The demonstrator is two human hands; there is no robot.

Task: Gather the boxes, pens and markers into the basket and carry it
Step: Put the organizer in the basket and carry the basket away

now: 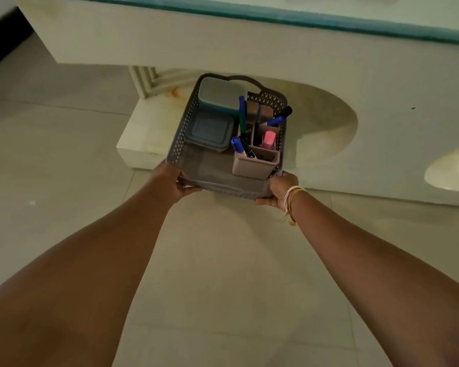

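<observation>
A grey perforated basket (186,128) is held out in front of me above the floor. My left hand (173,181) grips its near left corner, and my right hand (277,191) grips its near right corner. Inside lie two grey-blue lidded boxes, a taller one (220,95) at the far end and a flatter one (210,131) nearer. On the right stands a beige pen holder (255,165) with blue markers (237,147), a pink highlighter (269,139) and other pens. Another blue marker with a black cap (278,118) leans against the right rim.
A white table with a glass top edge (249,14) runs across the far side, with its white stone base (141,133) on the floor below the basket. Pale floor tiles (223,260) lie under my arms.
</observation>
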